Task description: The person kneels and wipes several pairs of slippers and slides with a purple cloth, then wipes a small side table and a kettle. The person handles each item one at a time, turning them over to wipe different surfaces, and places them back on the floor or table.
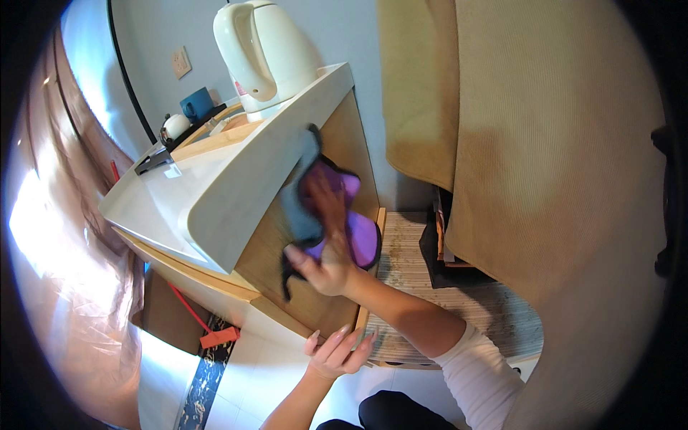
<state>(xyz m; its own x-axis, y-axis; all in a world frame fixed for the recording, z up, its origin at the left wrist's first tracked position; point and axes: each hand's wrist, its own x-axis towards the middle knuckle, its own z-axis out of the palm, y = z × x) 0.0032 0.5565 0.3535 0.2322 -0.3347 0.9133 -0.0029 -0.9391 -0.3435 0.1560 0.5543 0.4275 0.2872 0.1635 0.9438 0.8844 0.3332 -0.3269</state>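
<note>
A purple and grey cleaning cloth (pixel 364 240) with black edging lies bunched and folded against the wooden side panel of a cabinet (pixel 266 266). My right hand (pixel 331 251) presses the cloth to that panel, fingers stretched over it and thumb out to the side; the fingers are a little blurred. Lower down, my left hand (pixel 340 354) rests its fingertips on the cabinet's near lower edge. Its fingers are slightly apart, and no loose thing shows in them.
On the cabinet's pale top stand a white electric kettle (pixel 283 57), a wooden tray (pixel 218 141), a blue mug (pixel 197 104) and a small white pot (pixel 174 127). A tan curtain (pixel 545 143) hangs at the right. An orange-headed tool (pixel 219 337) leans low at the left, near pinkish sheeting (pixel 79 287).
</note>
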